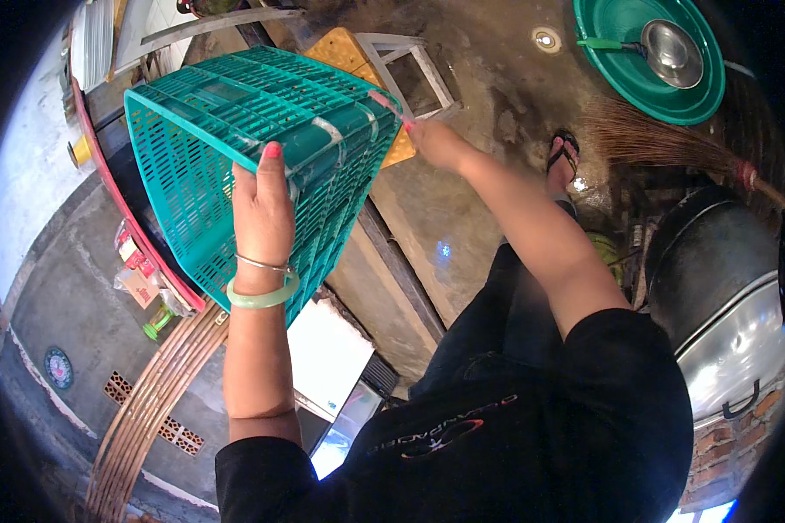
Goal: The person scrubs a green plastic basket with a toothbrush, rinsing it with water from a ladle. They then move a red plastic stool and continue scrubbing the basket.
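Observation:
A large green plastic basket (327, 140) with slotted walls is held up on its side, its open mouth facing left. My left hand (265, 202) grips its rim, the thumb on the outer wall and the fingers hidden inside. A metal bangle and a pale green one circle that wrist. In my right hand (441, 145) is a small pink brush (387, 106), perhaps a toothbrush, held against the basket near its bottom edge. Whitish streaks, perhaps suds, mark the corner between my hands.
A green plastic basin (618, 85) holds a metal ladle-like bowl (672, 53) with a green handle. Below it lies a twig broom (667, 140). Large metal pots (726, 340) stand at right. Behind the basket are a yellow stool top (340, 49) and a wooden frame (432, 78) on wet concrete.

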The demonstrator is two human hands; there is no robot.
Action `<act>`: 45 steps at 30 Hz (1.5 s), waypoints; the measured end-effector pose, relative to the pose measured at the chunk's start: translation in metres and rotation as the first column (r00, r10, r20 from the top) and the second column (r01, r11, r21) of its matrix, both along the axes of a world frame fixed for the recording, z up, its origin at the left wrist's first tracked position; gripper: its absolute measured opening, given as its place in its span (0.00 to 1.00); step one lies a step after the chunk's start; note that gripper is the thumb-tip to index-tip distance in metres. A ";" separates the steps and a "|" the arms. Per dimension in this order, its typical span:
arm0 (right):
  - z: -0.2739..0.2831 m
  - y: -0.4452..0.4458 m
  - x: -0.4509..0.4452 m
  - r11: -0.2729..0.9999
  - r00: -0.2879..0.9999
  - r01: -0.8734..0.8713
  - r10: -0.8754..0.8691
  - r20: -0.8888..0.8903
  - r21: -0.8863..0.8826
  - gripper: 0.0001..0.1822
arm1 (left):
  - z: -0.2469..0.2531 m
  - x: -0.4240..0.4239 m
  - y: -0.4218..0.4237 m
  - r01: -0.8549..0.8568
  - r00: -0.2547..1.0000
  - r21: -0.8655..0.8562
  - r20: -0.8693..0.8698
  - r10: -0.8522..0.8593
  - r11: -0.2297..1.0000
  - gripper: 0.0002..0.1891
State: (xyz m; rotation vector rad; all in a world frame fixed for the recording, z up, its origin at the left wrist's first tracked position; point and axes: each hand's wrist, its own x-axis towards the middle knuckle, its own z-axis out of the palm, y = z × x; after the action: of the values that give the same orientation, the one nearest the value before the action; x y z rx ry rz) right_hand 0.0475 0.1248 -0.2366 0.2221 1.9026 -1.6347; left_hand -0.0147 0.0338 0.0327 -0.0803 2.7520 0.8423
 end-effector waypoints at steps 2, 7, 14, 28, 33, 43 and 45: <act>-0.015 0.002 0.006 0.999 0.999 -0.030 0.031 -0.027 0.022 0.23 | 0.000 0.001 0.001 0.014 1.000 0.010 0.017 -0.014 1.000 0.23; -0.029 0.022 -0.019 0.944 0.971 -0.222 0.237 -0.036 0.245 0.23 | -0.005 0.000 -0.001 -0.039 0.999 0.025 -0.010 0.039 0.999 0.23; -0.010 0.034 -0.007 0.973 0.985 -0.101 0.127 -0.116 0.206 0.23 | -0.003 0.002 0.003 -0.105 0.994 0.060 0.018 0.104 0.993 0.25; -0.019 0.017 0.003 0.993 1.000 0.013 -0.014 0.002 0.120 0.26 | 0.003 -0.003 0.010 -0.419 0.906 0.238 0.170 0.387 0.876 0.34; -0.019 0.018 -0.011 0.988 0.995 -0.080 0.087 -0.043 0.129 0.23 | -0.001 -0.006 0.011 -0.439 0.898 0.193 0.137 0.419 0.877 0.35; 0.001 0.010 0.005 0.978 0.945 0.013 0.056 0.322 -0.207 0.24 | -0.005 -0.004 0.010 -0.399 0.917 0.202 0.075 0.392 0.895 0.35; -0.017 0.007 0.007 0.998 0.995 0.020 -0.015 0.097 -0.056 0.24 | -0.006 -0.003 0.010 -0.397 0.917 0.212 0.050 0.396 0.893 0.35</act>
State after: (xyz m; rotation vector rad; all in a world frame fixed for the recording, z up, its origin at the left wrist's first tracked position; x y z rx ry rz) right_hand 0.0549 0.1322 -0.2531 0.2898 1.7847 -1.6569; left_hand -0.0175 0.0437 0.0269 -0.6199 2.6537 1.2386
